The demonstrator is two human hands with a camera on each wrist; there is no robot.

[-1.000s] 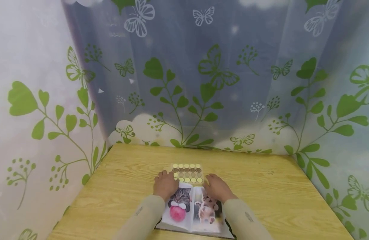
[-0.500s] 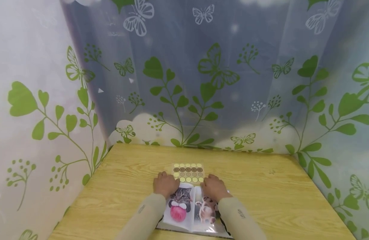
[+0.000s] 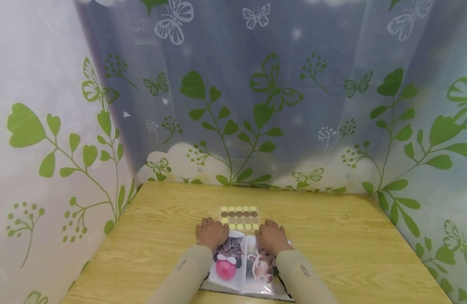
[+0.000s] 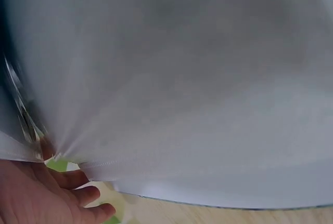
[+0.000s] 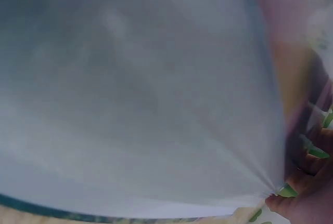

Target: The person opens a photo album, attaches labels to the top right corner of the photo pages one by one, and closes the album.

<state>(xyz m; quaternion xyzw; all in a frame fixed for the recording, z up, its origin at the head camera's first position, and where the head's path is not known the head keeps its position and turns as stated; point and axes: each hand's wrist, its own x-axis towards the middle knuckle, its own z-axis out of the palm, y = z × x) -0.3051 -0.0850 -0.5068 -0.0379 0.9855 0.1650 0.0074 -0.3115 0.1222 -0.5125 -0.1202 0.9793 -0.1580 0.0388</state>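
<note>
A photo album (image 3: 238, 276) lies open on the table between my forearms. Its left page has a grey tabby kitten picture (image 3: 227, 255) with a pink ball; the right page has a kitten picture (image 3: 262, 267) partly covered by my hand. My left hand (image 3: 212, 234) is at the top of the left page. In the left wrist view, its fingers pinch the edge of a clear page sleeve (image 4: 182, 104), which creases toward the grip. At the top of the right page, my right hand (image 3: 272, 237) pinches a sleeve (image 5: 156, 109) by its edge, creases running to the thumb.
Just beyond the album, a flat sheet (image 3: 239, 220) with rows of yellow and brown round pieces lies on the wood-grain table (image 3: 332, 240). Curtains (image 3: 279, 139) printed with green leaves and butterflies enclose the table at the back and both sides.
My right hand has moved left, inward along the top of the right page, over the first half second. The left hand stays nearly where it was, and the album remains open at the same pictures.
</note>
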